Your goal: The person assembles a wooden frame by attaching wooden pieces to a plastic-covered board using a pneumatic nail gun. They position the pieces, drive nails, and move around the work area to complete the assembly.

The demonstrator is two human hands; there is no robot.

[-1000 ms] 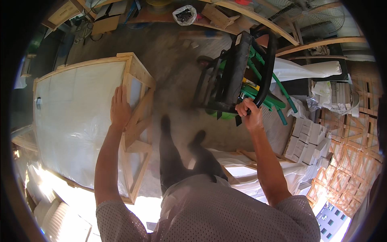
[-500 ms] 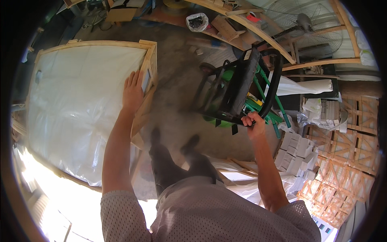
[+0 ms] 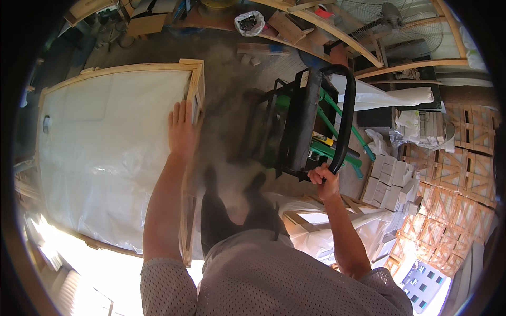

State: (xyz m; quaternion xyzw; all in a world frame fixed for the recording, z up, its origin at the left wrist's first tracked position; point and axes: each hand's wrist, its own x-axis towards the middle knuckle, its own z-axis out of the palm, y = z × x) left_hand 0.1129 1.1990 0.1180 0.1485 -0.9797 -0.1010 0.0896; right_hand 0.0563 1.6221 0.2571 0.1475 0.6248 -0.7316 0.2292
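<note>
My left hand (image 3: 182,129) lies flat, fingers stretched out, on top of a big wooden crate (image 3: 100,147) covered with whitish plastic film, close to its right edge. On the other side, my right hand (image 3: 323,180) has its fingers wrapped round the lower end of a curved black handle (image 3: 350,113). This handle belongs to a black metal cart (image 3: 300,121) standing on the floor to the right of the crate. Green long-handled tools (image 3: 331,121) and a yellow-and-black item (image 3: 322,138) are in the cart. Its lower part and wheels are dark and blurred.
Stacked pale boxes (image 3: 391,179) stand right of the cart, with wood-framed packages (image 3: 448,210) behind. Plastic-wrapped wooden frames (image 3: 311,218) lie near my legs. A bench with a white bag (image 3: 249,23) runs along the far side, and a large fan (image 3: 390,18) stands far right.
The cart's handle and my right hand have come nearer and a little leftward. My left hand still rests on the crate, slightly farther along its right edge. The whole view has shifted somewhat.
</note>
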